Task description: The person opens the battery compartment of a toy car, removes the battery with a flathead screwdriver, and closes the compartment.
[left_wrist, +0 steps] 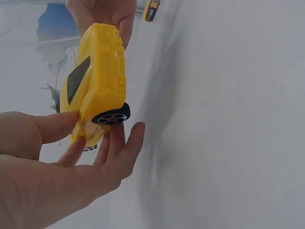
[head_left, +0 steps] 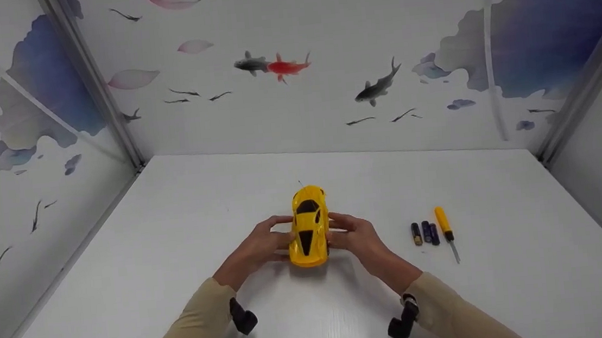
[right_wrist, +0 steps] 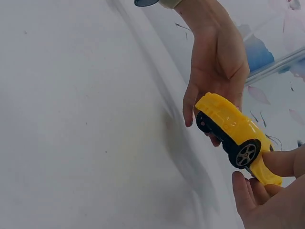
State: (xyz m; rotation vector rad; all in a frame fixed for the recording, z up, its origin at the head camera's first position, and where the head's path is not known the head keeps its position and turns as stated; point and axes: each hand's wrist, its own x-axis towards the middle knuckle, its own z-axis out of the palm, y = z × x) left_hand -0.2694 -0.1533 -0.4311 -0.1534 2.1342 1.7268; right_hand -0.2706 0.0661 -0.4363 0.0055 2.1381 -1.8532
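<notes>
A yellow toy car (head_left: 309, 228) with dark windows and a thin antenna is held between both hands, raised off the white table. On its left side the left hand (head_left: 262, 243) grips it, thumb on the body and fingers beneath, near a black wheel (left_wrist: 111, 117) in the left wrist view. From the opposite side the right hand (head_left: 358, 236) holds the car, its thumb against the yellow body and fingers curled under, as the right wrist view shows beside another wheel (right_wrist: 247, 153).
Several small dark batteries (head_left: 426, 233) lie on the table (head_left: 314, 320) to the right of the hands. Beside them is a screwdriver (head_left: 445, 227) with a yellow handle. White walls (head_left: 297, 120) painted with fish enclose the table at the back and both sides.
</notes>
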